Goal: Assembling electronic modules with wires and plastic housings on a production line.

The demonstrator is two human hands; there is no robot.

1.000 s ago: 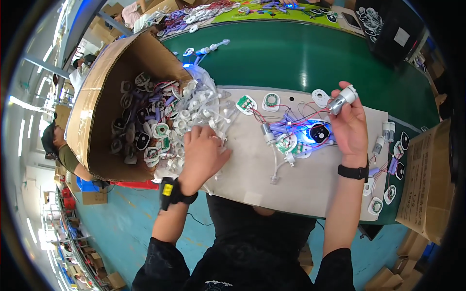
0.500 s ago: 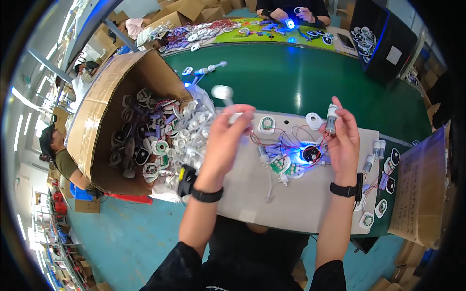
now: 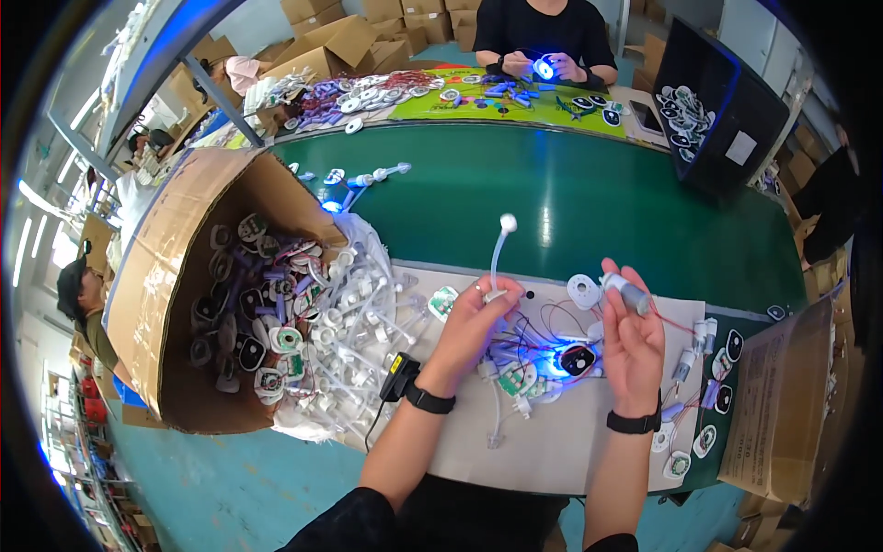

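My left hand [image 3: 471,329] pinches the lower end of a thin translucent tube [image 3: 498,250], which stands up and ends in a white knob. In my right hand [image 3: 635,336], thumb and fingers hold a small white-and-grey cylinder [image 3: 627,293] with red wires at its side. Between the hands lies a wired cluster with a glowing blue light [image 3: 558,359], a black oval part [image 3: 578,360] and a green circuit board [image 3: 518,376]. A white round disc [image 3: 582,292] rests close to my right hand. A second tube [image 3: 498,414] lies below the cluster.
A tipped cardboard box [image 3: 138,304] spills parts at left, beside heaped white tube fittings [image 3: 363,322]. More wired parts [image 3: 708,386] and a carton [image 3: 768,405] stand at right. Across the green belt [image 3: 441,202], a person [image 3: 544,37] handles a lit part.
My left hand has moved right toward the cluster, and the tube now points upward. My right hand has tilted the cylinder sideways. The whole view has shifted, showing more of the far side.
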